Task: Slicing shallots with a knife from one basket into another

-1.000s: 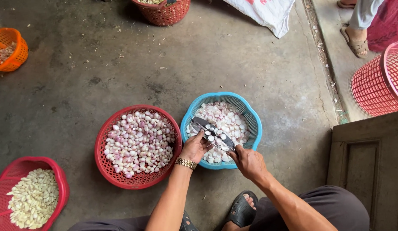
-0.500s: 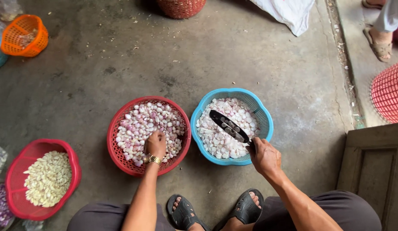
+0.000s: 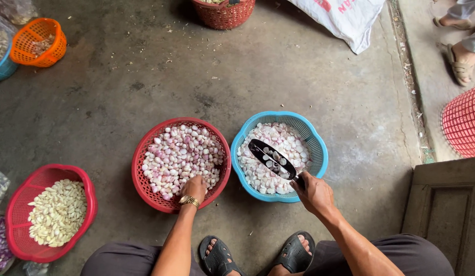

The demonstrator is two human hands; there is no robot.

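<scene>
My left hand [image 3: 194,187], with a gold watch on the wrist, reaches into the near side of a red basket [image 3: 145,189] full of pink-white shallot bulbs [image 3: 178,153]; its fingers are buried among them. My right hand [image 3: 313,192] grips the handle of a dark knife [image 3: 270,157]. The blade lies flat over a blue basket [image 3: 319,148] of pale peeled pieces [image 3: 278,143], with a few pieces resting on it.
A red basket of whitish cloves [image 3: 56,210] sits at the left. An orange basket [image 3: 40,41] and a dark red basket [image 3: 223,13] stand farther off. A white sack [image 3: 344,18], a red mesh basket [image 3: 465,120], another person's sandalled feet [image 3: 457,61] and a wooden door [image 3: 447,209] lie to the right.
My left hand left the blue basket and moved into the red basket of shallots. The knife stays held over the blue basket, now clear of the left hand.
</scene>
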